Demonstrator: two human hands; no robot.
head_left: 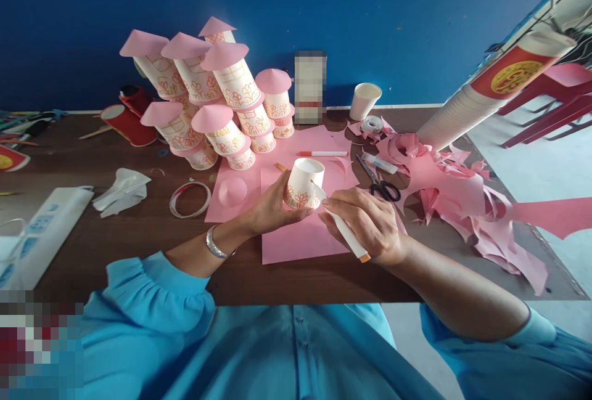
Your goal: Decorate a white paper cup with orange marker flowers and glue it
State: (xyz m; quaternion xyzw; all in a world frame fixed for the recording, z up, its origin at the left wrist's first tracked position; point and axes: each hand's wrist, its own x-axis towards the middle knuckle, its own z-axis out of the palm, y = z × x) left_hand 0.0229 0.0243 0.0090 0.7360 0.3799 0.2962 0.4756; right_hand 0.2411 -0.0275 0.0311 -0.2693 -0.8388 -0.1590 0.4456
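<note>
My left hand point(277, 206) holds a white paper cup point(305, 173) with orange flower drawings round its lower part, above the pink paper sheets point(291, 241). In my right hand point(363, 221) is a white marker point(346, 235) with an orange end, its tip at the cup's right side. A second marker point(322, 153), with a red end, lies on the pink paper behind the cup. Several decorated cup towers point(238, 85) with pink cone roofs stand at the back left. A small pink cone point(232, 191) rests on the paper to the left.
Black scissors point(391, 191), a glue tube point(380, 163) and pink scraps point(462, 184) lie to the right. Behind them are a white cup point(365, 101) and a long leaning stack of cups point(462, 101). A tape roll point(174, 201) and power strip point(58, 221) are left.
</note>
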